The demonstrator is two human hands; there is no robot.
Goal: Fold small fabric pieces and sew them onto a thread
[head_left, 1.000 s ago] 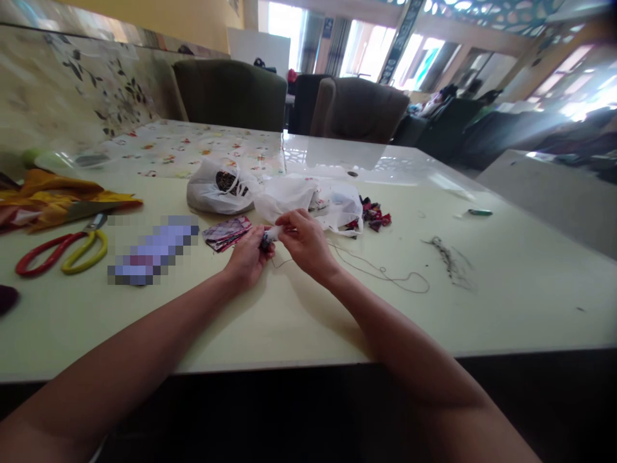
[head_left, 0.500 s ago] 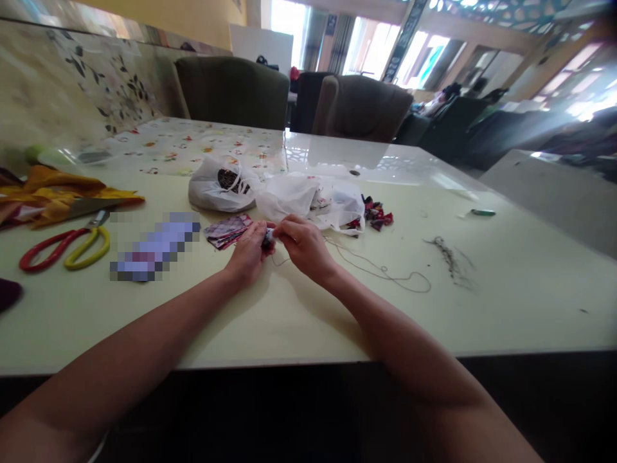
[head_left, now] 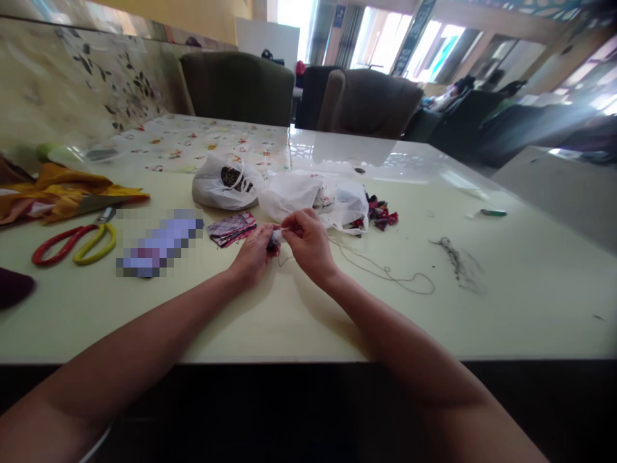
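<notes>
Over the near middle of the table, my left hand (head_left: 251, 255) is closed around a small piece of cloth (head_left: 275, 239), pale on top with dark and reddish parts below. The fingers of my right hand (head_left: 311, 245) are pinched together right against the cloth's pale end; whatever lies between those fingertips is too small to make out. A thin brown thread (head_left: 409, 278) runs in loose loops on the tabletop, right of my right hand, and a strand of it hangs below the cloth. Just left of my hands lies a stack of patterned fabric pieces (head_left: 230, 229).
Behind my hands sit a white plastic bag (head_left: 212, 186) with dark brown filling, a second white bag (head_left: 289, 194) and red-black cloth scraps (head_left: 383, 213). Leftward are scissors (head_left: 94, 243), a blurred-out object (head_left: 161, 244) and yellow cloth (head_left: 72, 183). Thread bits (head_left: 453, 260) lie right.
The right fingers have shifted slightly at the cloth, and more of its pale part shows. The whole view has swung a little, moving the scene slightly rightward.
</notes>
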